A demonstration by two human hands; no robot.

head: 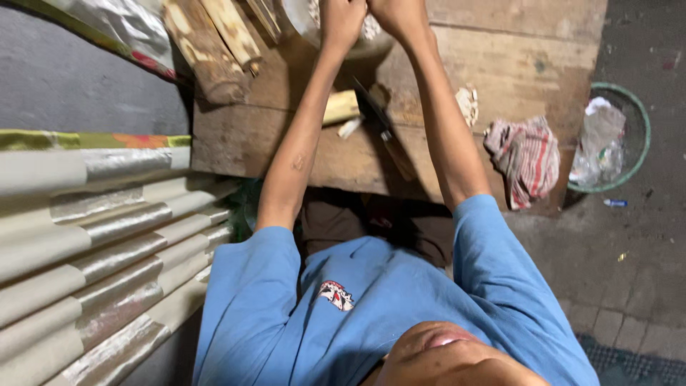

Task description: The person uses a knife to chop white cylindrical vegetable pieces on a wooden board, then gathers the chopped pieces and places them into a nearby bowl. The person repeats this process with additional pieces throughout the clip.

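Head view: at the top centre of the frame the left hand [341, 21] and right hand [394, 14] meet over a pale bowl [304, 21] on the wooden table [514, 71]; whether their fingers grip anything cannot be told. A knife [379, 121] lies below them, a striped cloth [525, 157] at right

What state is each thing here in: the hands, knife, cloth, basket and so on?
Left hand: closed, over the bowl.
Right hand: closed, beside the left, over the bowl.
Bowl: upright, mostly hidden by the hands.
Knife: lying flat on the wooden table, unheld.
Striped cloth: crumpled at the table edge.
Green basket: on the ground, holding crumpled plastic.
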